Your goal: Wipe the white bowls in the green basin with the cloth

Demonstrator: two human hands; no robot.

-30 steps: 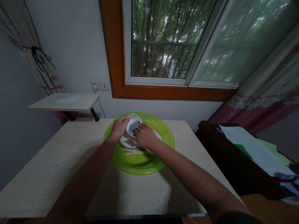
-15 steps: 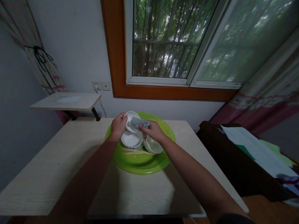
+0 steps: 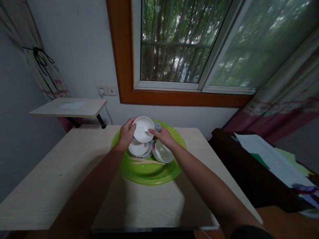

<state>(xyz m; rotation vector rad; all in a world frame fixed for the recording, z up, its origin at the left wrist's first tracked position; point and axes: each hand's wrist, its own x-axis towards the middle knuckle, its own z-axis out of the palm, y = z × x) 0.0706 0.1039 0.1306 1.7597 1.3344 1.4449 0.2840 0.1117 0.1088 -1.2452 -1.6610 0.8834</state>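
My left hand grips the left rim of a small white bowl, tilted so its inside faces me, above a green plastic basin. My right hand is at the bowl's right side, fingers closed on a grey-blue cloth that shows just behind the bowl. In the basin lie a white plate, another white bowl on its side, and wooden chopsticks.
The basin sits on a pale wooden table by the wall under a window. A small shelf juts from the wall at the left. A dark piece of furniture with papers stands at the right.
The bowl has turned so its clean inside faces me. The cloth has moved from inside the bowl, over its rim, to behind it. Both hands have lifted slightly.
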